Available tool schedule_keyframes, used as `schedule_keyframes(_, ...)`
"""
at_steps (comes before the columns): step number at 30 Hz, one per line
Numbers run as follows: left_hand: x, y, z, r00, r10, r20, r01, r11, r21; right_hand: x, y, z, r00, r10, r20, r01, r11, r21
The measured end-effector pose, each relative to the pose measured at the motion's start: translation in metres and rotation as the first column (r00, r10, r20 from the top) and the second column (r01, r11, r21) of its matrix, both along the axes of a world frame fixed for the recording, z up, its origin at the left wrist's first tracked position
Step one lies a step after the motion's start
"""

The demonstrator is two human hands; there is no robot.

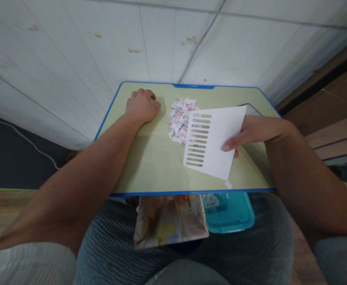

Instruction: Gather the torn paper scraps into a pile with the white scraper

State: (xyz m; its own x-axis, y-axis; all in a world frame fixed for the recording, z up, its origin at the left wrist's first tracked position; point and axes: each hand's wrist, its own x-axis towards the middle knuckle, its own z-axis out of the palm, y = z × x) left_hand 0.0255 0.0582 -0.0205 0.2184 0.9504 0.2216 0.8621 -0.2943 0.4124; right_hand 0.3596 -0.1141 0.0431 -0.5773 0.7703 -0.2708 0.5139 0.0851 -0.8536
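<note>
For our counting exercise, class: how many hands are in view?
2. The left hand rests on the table, left of the paper scraps; the right hand grips the slotted white sheet by its right edge, fingers partly hidden behind it.

Plain white on slotted sheet (220, 134). White with pinkish marks on paper scraps (177, 118). Pale yellow-green on tabletop (149, 158), blue along edging (191, 193). Teal on plastic container (235, 215). Beige with yellow and orange patches, thin curved lines, on printed container (173, 227). Grey-blue ribbing on trousers (102, 241). White on wall (102, 59), tan blotches (134, 51).
</note>
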Motion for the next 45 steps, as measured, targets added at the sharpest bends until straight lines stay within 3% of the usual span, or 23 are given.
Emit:
schedule_keyframes(9,0.001,0.0,0.0,1.0,0.012,-0.011,-0.012,1.0,0.014,-0.007,-0.006,-0.003,0.996,0.079,0.044,-0.073,0.99,-0.121)
schedule_keyframes(17,0.0,0.003,-0.003,1.0,0.006,-0.024,-0.006,1.0,0.02,-0.01,-0.011,0.001,1.0,-0.019,0.005,0.02,0.998,-0.055)
schedule_keyframes(23,0.002,-0.002,-0.001,0.998,0.018,-0.064,-0.017,1.0,0.019,-0.018,-0.004,-0.005,0.986,-0.114,-0.12,0.125,0.989,0.084)
schedule_keyframes(28,0.005,-0.007,0.001,0.997,0.025,-0.071,-0.023,1.0,0.021,-0.037,0.002,-0.016,0.941,-0.3,-0.155,0.334,0.892,0.304)
schedule_keyframes(32,0.006,-0.01,0.002,0.996,0.022,-0.081,-0.021,1.0,0.015,-0.052,-0.002,-0.025,0.934,-0.337,-0.118,0.352,0.819,0.454)
schedule_keyframes(35,0.006,-0.011,0.003,0.996,0.017,-0.083,-0.016,1.0,0.007,-0.055,-0.003,-0.031,0.922,-0.384,-0.054,0.355,0.78,0.516)
schedule_keyframes(40,0.006,-0.013,0.005,0.997,0.008,-0.079,-0.009,1.0,-0.001,-0.049,-0.002,-0.035,0.845,-0.527,-0.087,0.483,0.683,0.548)
schedule_keyframes(42,0.006,-0.013,0.005,0.997,0.011,-0.074,-0.012,1.0,-0.007,-0.051,-0.005,-0.032,0.841,-0.534,-0.09,0.493,0.688,0.533)
schedule_keyframes(45,0.005,-0.014,0.006,0.998,0.008,-0.065,-0.009,1.0,-0.007,-0.06,-0.011,-0.026,0.874,-0.484,-0.047,0.441,0.748,0.496)
